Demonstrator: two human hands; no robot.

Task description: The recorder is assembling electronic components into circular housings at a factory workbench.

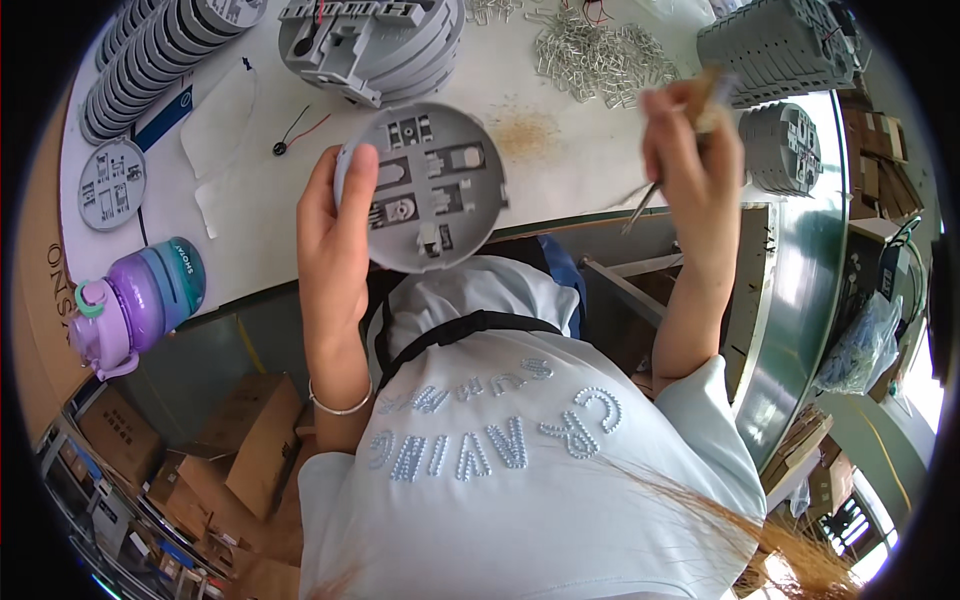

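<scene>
My left hand (335, 220) grips a round grey plastic housing (435, 190) by its left rim, thumb on the face. Its shallow inside, with several moulded slots and small fitted parts, faces me. To the right, my right hand (695, 150) is raised over the table edge and smeared by motion. It is closed on tweezers, whose thin metal tips (640, 208) point down and left. A blurred yellowish-brown piece (705, 90) shows at the top of its fingers; I cannot make out what it is.
A pile of small metal clips (600, 60) lies at the back. Grey housings stand in stacks at the left (160, 65), centre (390, 60) and right (785, 50). A small round part with wires (280, 149) and a purple bottle (140, 300) are at left.
</scene>
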